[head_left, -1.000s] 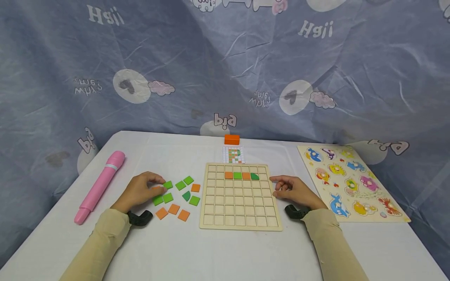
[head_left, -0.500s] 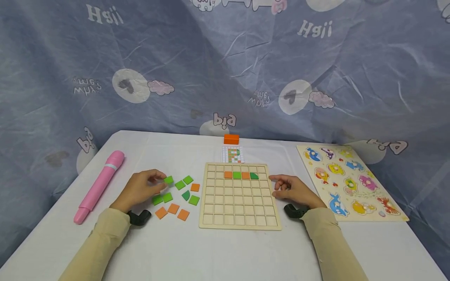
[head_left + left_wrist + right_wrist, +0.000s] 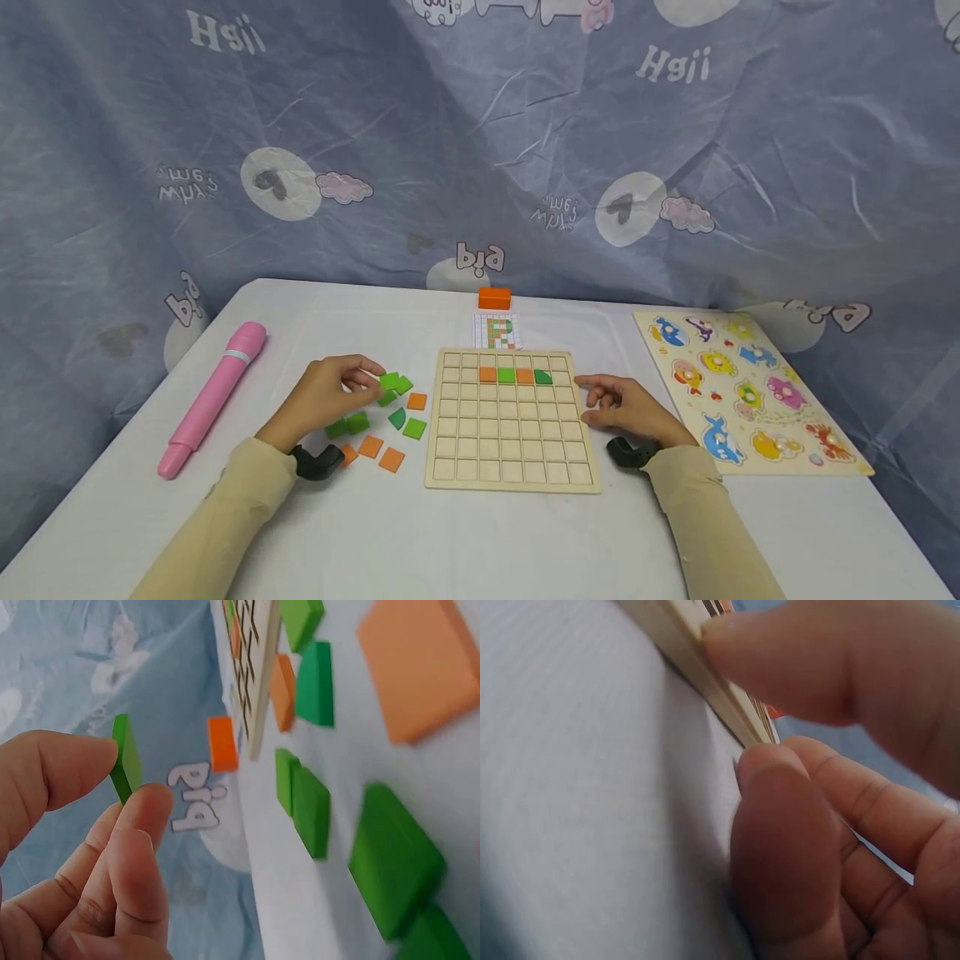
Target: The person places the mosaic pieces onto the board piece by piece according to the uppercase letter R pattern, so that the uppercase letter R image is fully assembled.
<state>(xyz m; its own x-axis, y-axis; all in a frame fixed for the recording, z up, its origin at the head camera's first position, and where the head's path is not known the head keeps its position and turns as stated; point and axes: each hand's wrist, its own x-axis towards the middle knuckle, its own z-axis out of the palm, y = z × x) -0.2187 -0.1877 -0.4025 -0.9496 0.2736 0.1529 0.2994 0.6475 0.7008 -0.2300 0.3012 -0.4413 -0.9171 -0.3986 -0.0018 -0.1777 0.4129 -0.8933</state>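
My left hand [image 3: 326, 396] pinches a green square tile [image 3: 129, 759] between thumb and finger, raised over the loose pieces. Under and around it lie green square tiles [image 3: 358, 422], orange square tiles [image 3: 392, 459] and a dark green quarter-round tile [image 3: 397, 418]. The wooden grid board [image 3: 480, 473] stands mid-table, with an orange, a green, another orange and a dark green quarter-round tile [image 3: 543, 377] in one row near its top. At the board's right edge rests my right hand [image 3: 622, 407], its thumb touching the wood and holding no tile.
Behind the board lie a small printed pattern card [image 3: 497, 331] and an orange block [image 3: 494, 298]. A pink microphone-shaped stick [image 3: 213, 400] lies at far left. To the right is a sea-animal puzzle board [image 3: 738, 383]. A blue-grey curtain [image 3: 450, 150] hangs behind the white table.
My left hand has lifted the green tile from the pile and carried it right, toward the board. My right hand has stayed at the board's edge.
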